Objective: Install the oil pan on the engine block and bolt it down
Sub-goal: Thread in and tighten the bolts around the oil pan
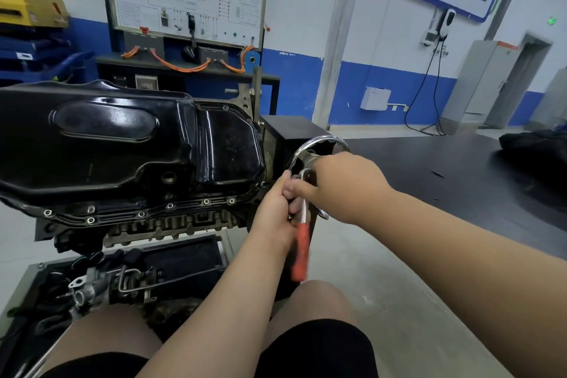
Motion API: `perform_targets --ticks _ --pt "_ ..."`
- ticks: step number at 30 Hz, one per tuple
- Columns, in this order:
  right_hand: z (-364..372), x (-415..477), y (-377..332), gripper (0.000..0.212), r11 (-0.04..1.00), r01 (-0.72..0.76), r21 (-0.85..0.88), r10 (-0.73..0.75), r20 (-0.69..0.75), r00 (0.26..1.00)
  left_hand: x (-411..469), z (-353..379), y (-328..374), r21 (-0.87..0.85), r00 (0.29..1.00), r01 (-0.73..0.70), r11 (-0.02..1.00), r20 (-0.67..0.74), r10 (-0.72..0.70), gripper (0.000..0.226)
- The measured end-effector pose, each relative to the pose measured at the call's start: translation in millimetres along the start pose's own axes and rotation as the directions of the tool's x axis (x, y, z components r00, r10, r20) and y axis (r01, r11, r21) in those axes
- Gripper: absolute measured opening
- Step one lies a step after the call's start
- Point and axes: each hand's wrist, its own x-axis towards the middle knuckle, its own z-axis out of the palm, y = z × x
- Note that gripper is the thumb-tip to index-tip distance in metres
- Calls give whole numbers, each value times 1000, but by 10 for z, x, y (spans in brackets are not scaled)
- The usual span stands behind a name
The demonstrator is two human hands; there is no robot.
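Note:
The glossy black oil pan [122,144] lies on top of the upturned engine block [171,224], with several bolts along its near flange [170,206]. To the right of the pan, both hands meet at a ratchet wrench with an orange-red handle [301,250] that hangs downward. My left hand [276,209] is wrapped around the wrench's metal shank. My right hand [343,184] pinches the wrench head, in front of the chrome handwheel [319,144] of the engine stand. The socket end is hidden by my fingers.
A tray [190,252] under the engine holds loose metal parts and hoses. A black box on the stand sits behind the handwheel. A wiring training board stands behind the engine. A dark mat covers the floor at the right. My bare knees are at the bottom.

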Motion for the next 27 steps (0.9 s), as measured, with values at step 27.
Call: perform_targets --ticks 27 --pt "-60 46 10 63 999 -20 -33 21 38 999 -20 19 -8 11 999 -41 999 34 41 30"
